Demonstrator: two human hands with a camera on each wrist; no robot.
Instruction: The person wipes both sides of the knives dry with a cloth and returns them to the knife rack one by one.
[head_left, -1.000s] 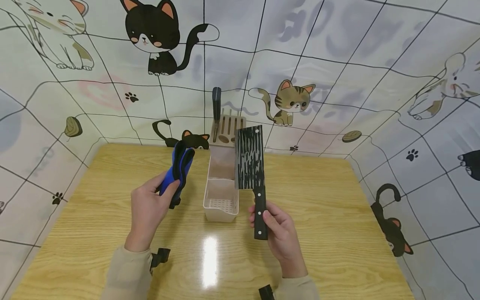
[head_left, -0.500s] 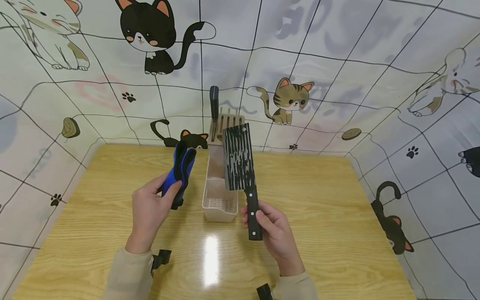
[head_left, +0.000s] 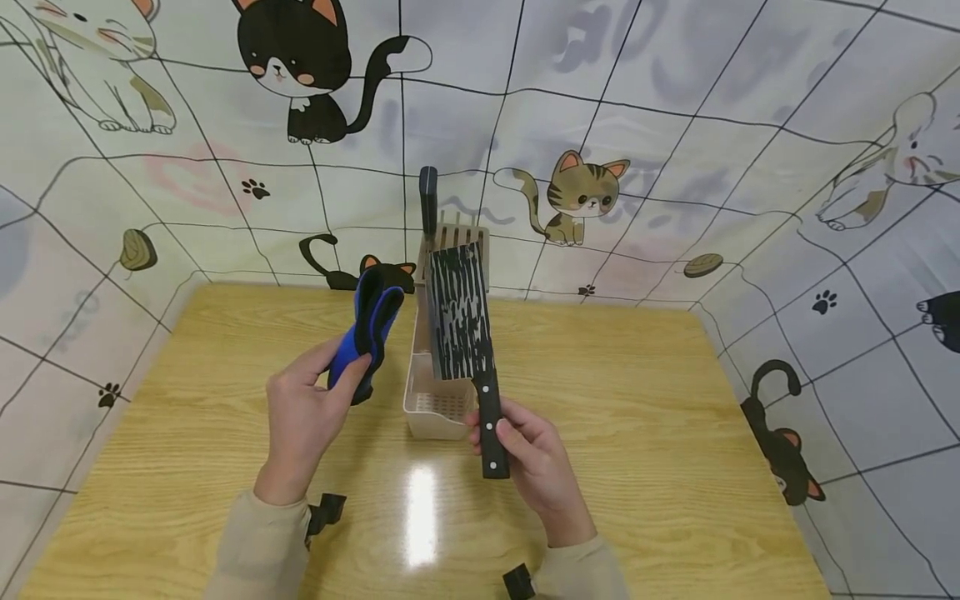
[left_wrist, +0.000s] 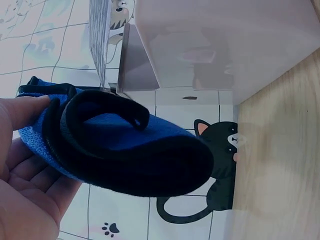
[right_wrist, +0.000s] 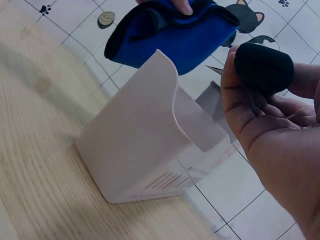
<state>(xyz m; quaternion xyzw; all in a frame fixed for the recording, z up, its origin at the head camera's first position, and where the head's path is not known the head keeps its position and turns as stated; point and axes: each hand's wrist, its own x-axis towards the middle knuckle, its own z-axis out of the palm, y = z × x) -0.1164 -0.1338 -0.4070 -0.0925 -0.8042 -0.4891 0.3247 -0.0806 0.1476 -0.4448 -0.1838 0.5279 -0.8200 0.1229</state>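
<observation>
My left hand (head_left: 303, 421) grips a folded blue cloth with black edging (head_left: 348, 354); its loops spread beyond the thumb in the left wrist view. In my right hand (head_left: 542, 467) is a cleaver (head_left: 459, 317), held by its black riveted handle, with the blade pointing up and away. Streaks of black and silver cover the blade. Behind and below it stands a pale plastic utensil holder (head_left: 437, 427), partly hidden by the blade. The right wrist view shows the holder's front wall (right_wrist: 135, 125), with the cloth above it and the cleaver handle's butt (right_wrist: 264, 67) between my fingers.
A black-handled knife (head_left: 428, 200) stands in the slotted rack (head_left: 480, 250) at the holder's back. The holder rests on a wooden table (head_left: 615, 417). Cat-printed sheeting (head_left: 465, 108) rises behind the table and along both sides.
The cleaver has moved left with my right hand, from the holder's right side to in front of it, its tip tilting left. The cloth has shifted slightly up and right.
</observation>
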